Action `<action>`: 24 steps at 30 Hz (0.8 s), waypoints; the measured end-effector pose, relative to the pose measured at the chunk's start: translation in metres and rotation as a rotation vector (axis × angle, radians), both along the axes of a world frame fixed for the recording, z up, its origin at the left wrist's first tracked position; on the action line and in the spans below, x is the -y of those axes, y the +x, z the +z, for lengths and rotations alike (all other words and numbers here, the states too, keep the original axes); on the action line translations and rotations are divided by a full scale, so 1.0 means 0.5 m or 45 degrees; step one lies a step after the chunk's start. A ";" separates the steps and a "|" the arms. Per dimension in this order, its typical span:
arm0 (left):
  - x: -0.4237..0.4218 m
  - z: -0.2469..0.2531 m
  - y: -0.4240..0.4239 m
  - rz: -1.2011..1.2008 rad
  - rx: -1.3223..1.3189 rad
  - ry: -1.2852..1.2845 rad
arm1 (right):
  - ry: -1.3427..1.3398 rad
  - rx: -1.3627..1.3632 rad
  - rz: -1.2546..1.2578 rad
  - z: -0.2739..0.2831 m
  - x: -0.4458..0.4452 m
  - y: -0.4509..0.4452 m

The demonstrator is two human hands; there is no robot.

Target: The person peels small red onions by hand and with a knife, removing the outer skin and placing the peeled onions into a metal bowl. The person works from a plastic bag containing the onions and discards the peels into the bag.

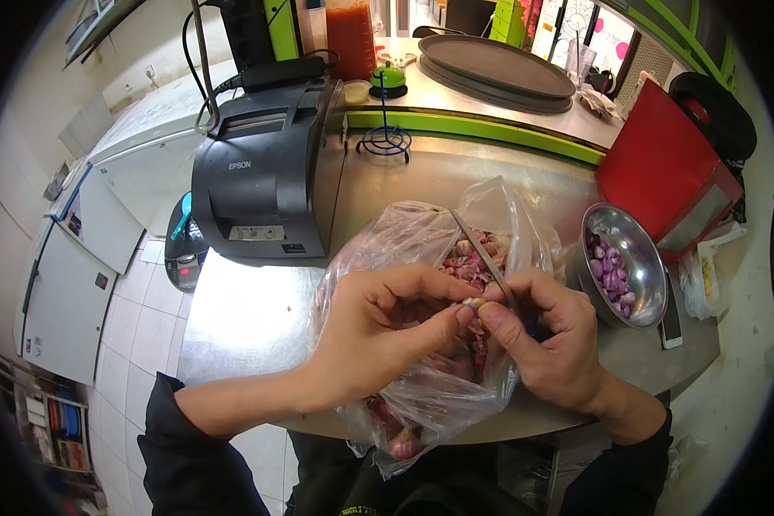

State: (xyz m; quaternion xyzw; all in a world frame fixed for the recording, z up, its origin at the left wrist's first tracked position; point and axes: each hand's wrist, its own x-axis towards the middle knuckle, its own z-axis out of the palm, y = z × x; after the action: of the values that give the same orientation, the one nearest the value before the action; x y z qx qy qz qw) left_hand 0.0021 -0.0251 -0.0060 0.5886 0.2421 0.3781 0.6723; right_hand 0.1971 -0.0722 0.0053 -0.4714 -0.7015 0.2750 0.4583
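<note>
A small shallot (pixel 471 303) is pinched between the thumbs and fingertips of both hands. My left hand (pixel 393 329) holds its left side. My right hand (pixel 548 335) grips a knife (pixel 484 255) whose narrow blade points up and away, while its thumb and index finger touch the shallot. Below the hands lies an open clear plastic bag (pixel 387 238) with shallots and loose reddish skins (pixel 474 267) in it. One unpeeled shallot (pixel 404 444) lies in the bag's near end. To the right, a tilted steel bowl (pixel 648 277) holds several peeled purple shallots (pixel 609 271).
A black Epson receipt printer (pixel 258 187) stands left on the steel table (pixel 245 335). Behind are a blue wire spike holder (pixel 384 142), a green call bell (pixel 388 77) and stacked brown trays (pixel 496 71). A phone (pixel 671 322) lies by the bowl, near a red folder-like object (pixel 661 168).
</note>
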 end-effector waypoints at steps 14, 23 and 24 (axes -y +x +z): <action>-0.010 0.004 0.002 -0.024 0.066 -0.133 | -0.159 -0.093 -0.118 0.017 0.000 -0.001; -0.016 -0.010 0.005 0.024 0.143 -0.068 | -0.035 -0.087 -0.122 0.003 -0.007 0.009; -0.017 -0.014 0.006 0.037 0.137 -0.039 | -0.066 -0.117 -0.112 0.005 -0.005 0.009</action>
State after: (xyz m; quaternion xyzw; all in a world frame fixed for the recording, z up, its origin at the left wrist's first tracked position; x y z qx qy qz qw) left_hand 0.0053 -0.0167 -0.0128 0.5535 0.2197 0.4154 0.6876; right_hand 0.2018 -0.0695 0.0079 -0.5003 -0.6511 0.2940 0.4893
